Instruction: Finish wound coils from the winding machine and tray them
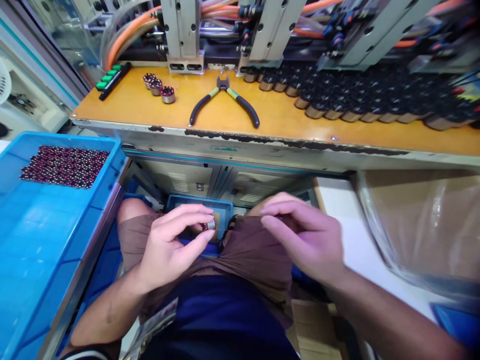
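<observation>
My left hand (180, 240) pinches a small wound motor stator (210, 224) between thumb and fingertips, above my lap. The stator has a silver-grey ring and dark red windings. A thin reddish wire (232, 230) runs from it toward my right hand (303, 232). The thumb and forefinger of that hand are pressed close together, and the wire seems to end at them, though its far end is blurred. On the yellow bench ahead lie wire cutters (223, 86) with their black and yellow handles spread. Left of them stand three similar stators (168, 94).
A blue tray (45, 235) at left holds packed stators (67, 165). Many dark-topped cylindrical parts (352, 107) crowd the bench's right side below metal fixtures (182, 30). A dark pen-like stick (114, 81) lies beside green blocks. A blue bin (223, 206) sits between my legs.
</observation>
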`<state>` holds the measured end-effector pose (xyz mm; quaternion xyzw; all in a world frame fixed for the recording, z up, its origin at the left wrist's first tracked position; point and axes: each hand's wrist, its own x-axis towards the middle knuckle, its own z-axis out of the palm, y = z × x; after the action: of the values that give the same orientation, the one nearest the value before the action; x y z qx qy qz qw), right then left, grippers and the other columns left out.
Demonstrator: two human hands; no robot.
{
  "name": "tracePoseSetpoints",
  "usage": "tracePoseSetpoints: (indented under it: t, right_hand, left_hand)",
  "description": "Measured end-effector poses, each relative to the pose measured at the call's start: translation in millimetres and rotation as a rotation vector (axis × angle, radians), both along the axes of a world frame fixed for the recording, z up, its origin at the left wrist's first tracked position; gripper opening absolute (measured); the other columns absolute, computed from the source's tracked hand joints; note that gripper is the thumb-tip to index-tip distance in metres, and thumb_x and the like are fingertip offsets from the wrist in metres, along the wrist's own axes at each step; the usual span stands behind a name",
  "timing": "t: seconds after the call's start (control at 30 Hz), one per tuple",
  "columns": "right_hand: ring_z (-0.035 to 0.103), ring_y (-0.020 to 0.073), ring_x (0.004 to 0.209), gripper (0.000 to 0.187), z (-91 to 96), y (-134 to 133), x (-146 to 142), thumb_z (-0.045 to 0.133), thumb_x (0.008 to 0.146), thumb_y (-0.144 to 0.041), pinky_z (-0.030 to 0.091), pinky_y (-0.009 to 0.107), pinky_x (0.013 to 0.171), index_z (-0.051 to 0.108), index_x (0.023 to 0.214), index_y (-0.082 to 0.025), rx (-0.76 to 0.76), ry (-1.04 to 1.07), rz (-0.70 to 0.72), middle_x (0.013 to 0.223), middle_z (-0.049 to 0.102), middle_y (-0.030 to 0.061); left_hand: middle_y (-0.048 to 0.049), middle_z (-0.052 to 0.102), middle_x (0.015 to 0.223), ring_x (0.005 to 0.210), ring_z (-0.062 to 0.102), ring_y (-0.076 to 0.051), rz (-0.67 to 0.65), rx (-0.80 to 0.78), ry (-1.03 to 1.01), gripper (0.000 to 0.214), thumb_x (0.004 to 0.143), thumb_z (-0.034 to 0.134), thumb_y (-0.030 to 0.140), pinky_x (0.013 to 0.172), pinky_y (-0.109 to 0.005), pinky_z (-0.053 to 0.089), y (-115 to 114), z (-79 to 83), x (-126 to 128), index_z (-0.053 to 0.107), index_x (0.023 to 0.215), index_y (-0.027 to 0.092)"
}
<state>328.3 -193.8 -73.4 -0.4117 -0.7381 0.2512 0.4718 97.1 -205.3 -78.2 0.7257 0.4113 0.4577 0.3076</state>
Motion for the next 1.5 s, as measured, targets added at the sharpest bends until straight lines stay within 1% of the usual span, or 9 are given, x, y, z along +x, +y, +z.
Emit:
tracePoseSetpoints:
  t: [0.13, 0.23, 0.3, 0.57, 0.8, 0.93, 1.03, 1.23, 1.5]
  right_hand:
    - [0.064, 0.02, 0.082, 0.017, 19.4, 3, 6, 0.061, 0.091, -0.021, 0.054, 0.033, 0.067, 0.07, 0.105, -0.022, 0.676, -0.519, 0.181, 0.094, 0.071, 0.0064]
    - [0.061, 0.0182, 0.074, 0.023, 22.6, 10, -4, 0.049, 0.094, -0.015, 0.05, 0.031, 0.061, 0.072, 0.094, -0.016, 0.919, -0.678, 0.264, 0.088, 0.071, 0.0074]
    - [0.057, 0.0166, 0.069, 0.025, 18.3, 13, -12, 0.046, 0.095, -0.014, 0.046, 0.03, 0.058, 0.069, 0.087, -0.016, 0.798, -0.648, 0.255, 0.081, 0.069, 0.007]
    - [0.055, 0.009, 0.061, 0.032, 28.6, 13, -21, 0.05, 0.099, -0.025, 0.043, 0.02, 0.057, 0.056, 0.068, -0.016, -0.328, -0.222, 0.47, 0.067, 0.059, -0.0006]
    - [0.06, 0.0254, 0.099, 0.03, 64.7, 112, -51, 0.068, 0.087, -0.038, 0.047, 0.039, 0.09, 0.063, 0.099, -0.011, 0.289, -0.328, -0.183, 0.101, 0.065, 0.0132]
    - [0.05, 0.0408, 0.122, 0.076, 65.5, 164, -99, 0.072, 0.079, -0.054, 0.041, 0.059, 0.1, 0.049, 0.132, -0.005, 0.059, -0.431, -0.349, 0.128, 0.054, 0.0259]
    - [0.053, 0.0469, 0.115, 0.08, 59.5, 180, -105, 0.073, 0.075, -0.054, 0.041, 0.067, 0.092, 0.049, 0.129, -0.001, -0.072, -0.521, -0.36, 0.122, 0.056, 0.0308]
    - [0.063, 0.0276, 0.073, 0.053, 53.9, 183, -25, 0.076, 0.072, -0.042, 0.054, 0.047, 0.068, 0.06, 0.113, -0.012, 0.133, -0.763, -0.015, 0.086, 0.066, 0.0126]
    - [0.057, 0.0362, 0.105, 0.065, 33.8, 104, 16, 0.061, 0.078, -0.019, 0.052, 0.051, 0.086, 0.044, 0.14, -0.011, 0.49, -0.789, -0.032, 0.115, 0.057, 0.019]
  left_hand:
    - [-0.0122, 0.074, 0.108, 0.098, 0.071, -0.018, -0.074, 0.125, 0.162, 0.025, 0.08, 0.07, 0.006, 0.089, -0.028, 0.058, 2, 5.9, 0, 0.07, 0.104, 0.015]
    - [-0.0118, 0.074, 0.107, 0.099, 0.071, -0.019, -0.113, 0.135, 0.19, 0.026, 0.081, 0.069, 0.008, 0.09, -0.03, 0.058, 0, 9.4, 3, 0.07, 0.106, 0.015]
    - [-0.0114, 0.075, 0.106, 0.098, 0.071, -0.019, -0.115, 0.118, 0.176, 0.026, 0.08, 0.071, 0.009, 0.088, -0.03, 0.059, -2, 10.1, 2, 0.07, 0.105, 0.016]
    - [-0.0115, 0.075, 0.105, 0.093, 0.073, -0.02, -0.106, 0.095, 0.018, 0.026, 0.079, 0.071, 0.006, 0.079, -0.03, 0.062, -7, 3.4, -8, 0.073, 0.102, 0.019]
    - [-0.0097, 0.076, 0.102, 0.091, 0.074, -0.021, 0.088, 0.12, -0.045, 0.021, 0.079, 0.071, 0.006, 0.075, -0.03, 0.062, -5, 3.9, -11, 0.075, 0.094, 0.02]
    - [-0.0086, 0.075, 0.105, 0.094, 0.073, -0.02, 0.137, 0.113, -0.082, 0.024, 0.078, 0.071, 0.004, 0.075, -0.028, 0.062, -6, 3.2, -11, 0.074, 0.095, 0.021]
    - [-0.0076, 0.075, 0.106, 0.097, 0.072, -0.02, 0.169, 0.115, -0.091, 0.025, 0.077, 0.072, 0.003, 0.082, -0.031, 0.061, -8, 1.1, -16, 0.075, 0.095, 0.021]
    - [-0.0083, 0.076, 0.102, 0.096, 0.073, -0.021, 0.243, 0.068, -0.144, 0.018, 0.078, 0.072, 0.007, 0.077, -0.03, 0.062, -8, -4.7, -24, 0.075, 0.09, 0.02]
    - [-0.0081, 0.076, 0.103, 0.096, 0.072, -0.02, 0.222, 0.041, -0.181, 0.018, 0.08, 0.071, 0.007, 0.072, -0.027, 0.062, -2, -9.0, -13, 0.075, 0.091, 0.02]
